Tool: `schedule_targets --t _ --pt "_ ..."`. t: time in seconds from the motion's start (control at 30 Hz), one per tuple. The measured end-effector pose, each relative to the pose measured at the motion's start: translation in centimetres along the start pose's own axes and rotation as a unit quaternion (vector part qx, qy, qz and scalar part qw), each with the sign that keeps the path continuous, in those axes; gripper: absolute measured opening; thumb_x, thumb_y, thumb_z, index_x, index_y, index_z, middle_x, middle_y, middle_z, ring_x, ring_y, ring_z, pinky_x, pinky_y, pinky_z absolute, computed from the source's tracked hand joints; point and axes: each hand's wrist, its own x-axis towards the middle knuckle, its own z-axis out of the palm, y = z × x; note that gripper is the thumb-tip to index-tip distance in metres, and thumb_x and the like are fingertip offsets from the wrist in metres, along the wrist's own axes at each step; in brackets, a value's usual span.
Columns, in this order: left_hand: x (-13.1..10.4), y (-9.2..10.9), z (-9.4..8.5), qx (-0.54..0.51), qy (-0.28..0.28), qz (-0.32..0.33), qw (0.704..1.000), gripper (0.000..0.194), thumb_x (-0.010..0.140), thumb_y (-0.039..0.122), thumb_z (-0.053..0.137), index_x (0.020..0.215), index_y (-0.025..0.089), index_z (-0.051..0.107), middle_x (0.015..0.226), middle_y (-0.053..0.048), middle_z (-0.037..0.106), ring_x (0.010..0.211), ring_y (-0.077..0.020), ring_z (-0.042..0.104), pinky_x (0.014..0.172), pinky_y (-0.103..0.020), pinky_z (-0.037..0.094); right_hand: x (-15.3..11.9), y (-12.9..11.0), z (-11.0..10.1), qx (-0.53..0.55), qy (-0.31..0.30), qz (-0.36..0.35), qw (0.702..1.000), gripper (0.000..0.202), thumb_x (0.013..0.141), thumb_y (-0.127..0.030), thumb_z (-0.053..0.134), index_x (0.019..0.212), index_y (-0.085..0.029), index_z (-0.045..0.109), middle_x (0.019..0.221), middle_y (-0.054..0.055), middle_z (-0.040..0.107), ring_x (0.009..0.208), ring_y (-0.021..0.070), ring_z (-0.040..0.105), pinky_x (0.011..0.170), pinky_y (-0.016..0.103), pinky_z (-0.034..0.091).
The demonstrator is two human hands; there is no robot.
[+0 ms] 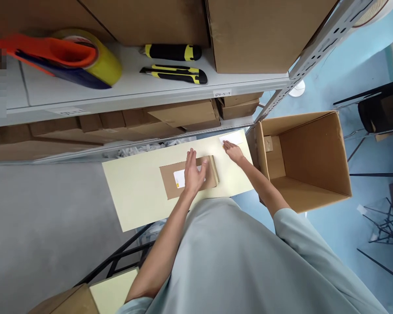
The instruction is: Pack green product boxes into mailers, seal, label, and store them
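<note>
My left hand [194, 175] lies over a flat brown cardboard package [170, 181], with fingers stretched out and thumb apart. It partly covers a white label [179, 179] with a small yellow mark, stuck on the package. The package's right end is folded up into a thicker edge. To the right, my right hand [234, 152] has its fingers together at the left end of a white paper label [233, 138], which also shows a bit of yellow. Both the package and the paper label rest on a pale cream tabletop [134, 187].
A large open cardboard box [309, 152] stands right of the table. Beyond the table, a grey shelf [131, 93] holds cartons, a tape dispenser [68, 56] and two utility knives [175, 74]. Black chair parts [381, 111] stand at far right.
</note>
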Motion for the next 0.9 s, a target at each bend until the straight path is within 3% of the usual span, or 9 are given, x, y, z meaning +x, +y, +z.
schedule_targets --t 0.1,0.23,0.4,0.6,0.67,0.77,0.9 --pt "0.4 0.3 0.5 0.008 -0.002 -0.007 1.0 0.077 0.112 0.061 0.055 0.176 0.019 0.045 0.187 -0.018 0.035 0.178 -0.0331 0.026 0.145 -0.053 0.024 0.3 -0.1 0.4 -0.014 0.001 -0.002 1.0 0.064 0.101 0.006 0.041 0.161 -0.002 0.062 0.179 0.025 0.047 0.172 0.032 0.043 0.143 0.054 0.037" --pt "1.1 0.9 1.1 0.005 -0.01 -0.016 1.0 0.076 0.112 0.061 0.056 0.175 0.021 0.046 0.185 -0.017 0.04 0.178 -0.0327 0.026 0.146 -0.053 0.024 0.7 -0.9 0.8 -0.012 0.011 0.004 1.0 0.063 0.103 0.003 0.047 0.165 -0.005 0.059 0.178 0.027 0.048 0.171 0.0367 0.044 0.141 0.059 0.039" --pt "1.5 1.9 1.8 0.012 -0.023 -0.014 1.0 0.076 0.112 0.06 0.055 0.175 0.02 0.046 0.186 -0.017 0.038 0.177 -0.0319 0.027 0.146 -0.051 0.025 0.8 -1.5 1.0 -0.03 0.016 0.014 0.999 0.058 0.105 0.001 0.046 0.16 -0.003 0.061 0.178 0.029 0.046 0.171 0.037 0.044 0.139 0.056 0.041" --pt "2.7 3.1 2.8 0.025 -0.05 -0.006 0.998 0.073 0.112 0.056 0.056 0.177 0.023 0.045 0.187 -0.012 0.039 0.178 -0.0295 0.026 0.146 -0.051 0.024 0.3 -2.1 0.5 0.041 0.038 0.062 0.997 0.045 0.113 -0.008 0.044 0.144 -0.013 0.075 0.173 0.019 0.058 0.164 0.0334 0.054 0.135 0.051 0.047" --pt "3.7 3.2 3.4 0.03 -0.066 0.011 0.997 0.073 0.112 0.054 0.055 0.177 0.022 0.045 0.187 -0.013 0.038 0.178 -0.0295 0.025 0.146 -0.051 0.024 -0.2 -2.3 -0.1 0.091 0.065 0.092 0.989 0.039 0.116 -0.019 0.047 0.136 -0.018 0.08 0.17 0.015 0.063 0.156 0.0342 0.061 0.135 0.051 0.047" --pt "5.9 2.9 5.1 0.053 -0.108 0.051 0.991 0.071 0.112 0.049 0.054 0.175 0.016 0.046 0.186 -0.017 0.038 0.178 -0.0307 0.025 0.147 -0.051 0.022 -1.5 -2.1 -1.7 0.159 0.151 0.122 0.968 0.041 0.12 -0.034 0.045 0.136 -0.022 0.08 0.157 0.013 0.071 0.146 0.032 0.067 0.133 0.047 0.048" --pt "9.7 2.7 8.6 0.113 -0.212 0.119 0.963 0.073 0.105 0.035 0.06 0.173 0.01 0.047 0.186 -0.021 0.038 0.179 -0.0366 0.022 0.147 -0.058 0.017 -4.2 -0.2 -4.6 0.174 0.279 0.177 0.928 0.047 0.121 -0.041 0.039 0.137 -0.02 0.078 0.145 0.016 0.074 0.137 0.0311 0.07 0.126 0.041 0.052"
